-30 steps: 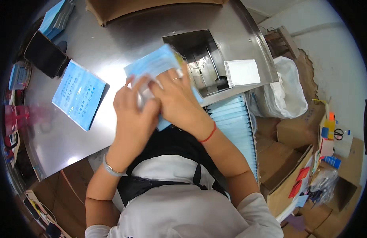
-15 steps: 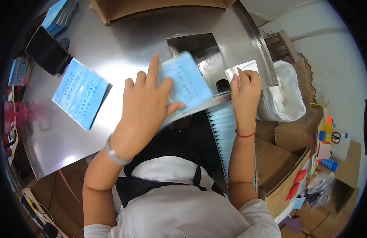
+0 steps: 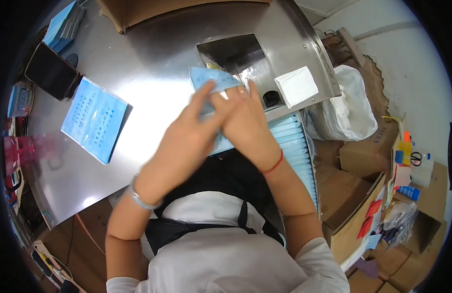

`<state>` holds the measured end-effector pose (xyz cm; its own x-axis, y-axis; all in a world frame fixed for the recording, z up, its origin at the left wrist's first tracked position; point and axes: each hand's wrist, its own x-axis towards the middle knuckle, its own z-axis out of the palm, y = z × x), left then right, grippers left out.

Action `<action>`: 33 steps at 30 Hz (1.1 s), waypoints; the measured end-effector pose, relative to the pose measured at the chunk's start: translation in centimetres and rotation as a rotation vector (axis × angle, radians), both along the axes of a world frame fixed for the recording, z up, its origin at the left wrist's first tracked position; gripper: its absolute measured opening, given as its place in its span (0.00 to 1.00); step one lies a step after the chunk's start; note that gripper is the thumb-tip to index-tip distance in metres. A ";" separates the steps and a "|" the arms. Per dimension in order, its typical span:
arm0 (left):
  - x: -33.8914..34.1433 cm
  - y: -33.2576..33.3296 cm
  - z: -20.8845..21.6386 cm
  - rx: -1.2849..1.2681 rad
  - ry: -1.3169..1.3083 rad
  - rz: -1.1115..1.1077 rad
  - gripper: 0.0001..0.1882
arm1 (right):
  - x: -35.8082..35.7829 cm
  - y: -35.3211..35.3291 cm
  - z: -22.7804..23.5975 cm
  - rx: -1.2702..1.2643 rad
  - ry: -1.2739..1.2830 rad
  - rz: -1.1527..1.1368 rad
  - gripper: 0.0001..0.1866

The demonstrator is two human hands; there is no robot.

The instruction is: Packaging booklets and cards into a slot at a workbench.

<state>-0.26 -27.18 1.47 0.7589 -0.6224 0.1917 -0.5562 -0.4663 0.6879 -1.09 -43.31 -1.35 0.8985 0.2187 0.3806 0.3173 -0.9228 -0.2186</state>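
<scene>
A blue printed packet (image 3: 211, 78) is tilted up at the front of the metal table, with both hands at it. My left hand (image 3: 187, 132) has its fingers bent around the packet's lower part, slightly blurred. Crossing close beside it, my right hand (image 3: 248, 122) grips the packet's right side, index finger stretched out; some fingertips are hidden. A square white packet (image 3: 297, 87) lies on the table's right corner, touched by neither hand. Another blue packet (image 3: 95, 119) lies flat to the left.
A recessed opening (image 3: 240, 56) is set into the metal table (image 3: 152, 53). Light-blue packets (image 3: 294, 151) stand in a row below its edge. A phone (image 3: 52, 71) leans at the left. A white-lined bin (image 3: 353, 107) and cardboard boxes (image 3: 343, 195) stand right.
My right hand has let go of the white packet, left it on the table corner and moved left to the blue packet. The blue packet has tilted up between my hands.
</scene>
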 end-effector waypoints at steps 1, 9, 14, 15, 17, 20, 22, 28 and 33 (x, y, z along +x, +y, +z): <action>-0.2 -0.7 -0.2 0.023 -0.162 -0.094 0.40 | 1.3 -0.5 -0.2 -0.003 0.000 -0.002 0.07; 0.4 13.3 -3.0 0.181 -0.344 0.827 0.33 | 0.4 -3.1 0.8 0.568 -0.196 -0.299 0.07; -0.9 18.0 -3.2 0.717 -0.410 0.784 0.15 | -1.9 -7.1 -1.2 0.032 -0.297 -0.534 0.11; -0.1 18.5 -3.2 0.627 -0.377 0.736 0.13 | -1.4 -7.4 -1.5 -0.028 -0.290 -0.518 0.12; 1.3 18.3 -2.8 0.517 -0.368 0.654 0.10 | -0.9 -7.3 -1.6 -0.035 -0.322 -0.541 0.11; 1.2 13.8 -0.7 0.233 -0.420 0.703 0.07 | -0.3 -7.7 -2.0 0.026 -0.322 -0.488 0.10; -0.2 8.6 -1.4 0.254 -0.396 0.531 0.09 | 0.0 -7.8 -2.3 0.054 -0.357 -0.467 0.10; -1.2 4.1 -3.9 0.225 -0.273 0.121 0.16 | -0.1 -13.3 -1.8 0.301 -0.353 -0.380 0.15; -0.1 6.7 -4.2 0.274 -0.349 0.104 0.26 | -0.9 -1.7 2.0 0.225 -0.512 -0.148 0.09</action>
<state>-0.33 -20.48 -2.73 0.7389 -0.6101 0.2859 -0.6738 -0.6705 0.3107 -1.98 -45.03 0.60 0.6027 -0.0322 0.7973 0.3053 -0.9139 -0.2677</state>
